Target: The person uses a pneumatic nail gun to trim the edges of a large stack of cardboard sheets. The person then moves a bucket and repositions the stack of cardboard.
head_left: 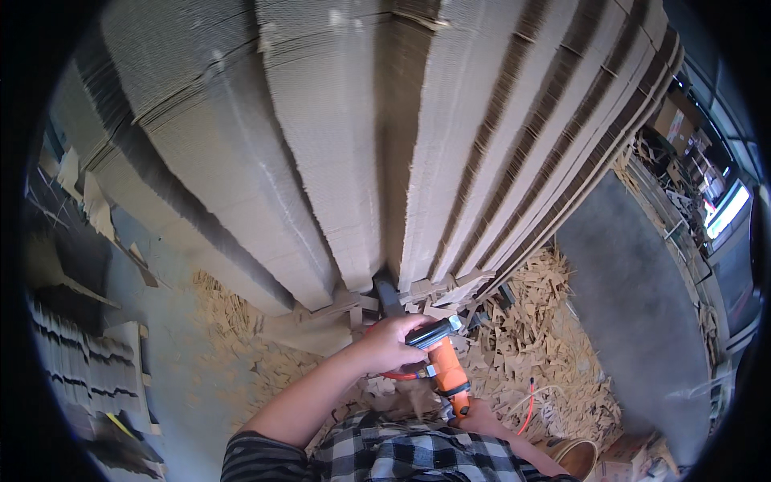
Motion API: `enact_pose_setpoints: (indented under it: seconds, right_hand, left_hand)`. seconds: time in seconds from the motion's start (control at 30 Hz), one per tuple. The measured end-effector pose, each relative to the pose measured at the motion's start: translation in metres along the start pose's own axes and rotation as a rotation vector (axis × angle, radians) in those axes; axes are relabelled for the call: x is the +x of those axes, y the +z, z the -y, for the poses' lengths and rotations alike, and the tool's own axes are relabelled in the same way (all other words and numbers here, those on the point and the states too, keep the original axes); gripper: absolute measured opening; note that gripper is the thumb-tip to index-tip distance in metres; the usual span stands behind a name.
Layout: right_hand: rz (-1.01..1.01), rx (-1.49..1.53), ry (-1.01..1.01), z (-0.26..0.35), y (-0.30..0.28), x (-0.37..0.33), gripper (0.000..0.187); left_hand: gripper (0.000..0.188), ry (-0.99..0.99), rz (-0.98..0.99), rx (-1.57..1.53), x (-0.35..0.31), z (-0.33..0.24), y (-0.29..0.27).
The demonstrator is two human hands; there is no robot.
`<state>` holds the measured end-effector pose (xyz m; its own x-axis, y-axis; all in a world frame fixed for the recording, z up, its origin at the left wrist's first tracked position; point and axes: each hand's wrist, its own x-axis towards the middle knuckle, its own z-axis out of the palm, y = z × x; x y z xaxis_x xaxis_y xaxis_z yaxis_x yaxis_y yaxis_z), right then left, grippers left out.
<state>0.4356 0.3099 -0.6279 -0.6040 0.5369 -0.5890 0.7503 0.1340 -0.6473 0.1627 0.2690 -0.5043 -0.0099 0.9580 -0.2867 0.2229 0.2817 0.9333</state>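
Note:
An orange handheld air tool (447,369) with a black upper part is held upright in front of my body. My left hand (391,345) is closed round the black upper part. Lower down, the fingers of my right hand (479,419) wrap the tool's orange end. A red air hose (399,375) joins it by a metal fitting, next to my left wrist. Just beyond my left hand a dark bar (387,293) sticks out from between the stacks; its far end is hidden. Tall stacks of cut cardboard sheets (325,161) rise ahead, with deep slots between them.
Cardboard scraps (522,329) cover the floor around the stack's foot. Another red hose piece (529,406) lies at the right, near a round tub (574,456). Further cardboard stacks (92,361) stand at the left. Grey floor (634,281) runs along the right side.

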Motion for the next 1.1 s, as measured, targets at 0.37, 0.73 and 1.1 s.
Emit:
enact_pose_setpoints:
  seconds: [0.37,0.73,1.1]
  right_hand:
    - [0.007,-0.032,0.125,-0.022,0.029,0.03,0.038]
    - [0.01,-0.038,0.226,-0.034,0.05,0.047,0.037]
    - [-0.016,-0.046,0.231,-0.055,0.059,0.073,0.036]
  left_hand:
    - [0.06,0.018,0.012,-0.004,0.003,0.054,0.009]
    - [0.041,-0.165,-0.125,0.895,0.046,0.06,0.037]
    - [0.037,-0.373,-0.095,0.848,0.06,0.083,0.042]
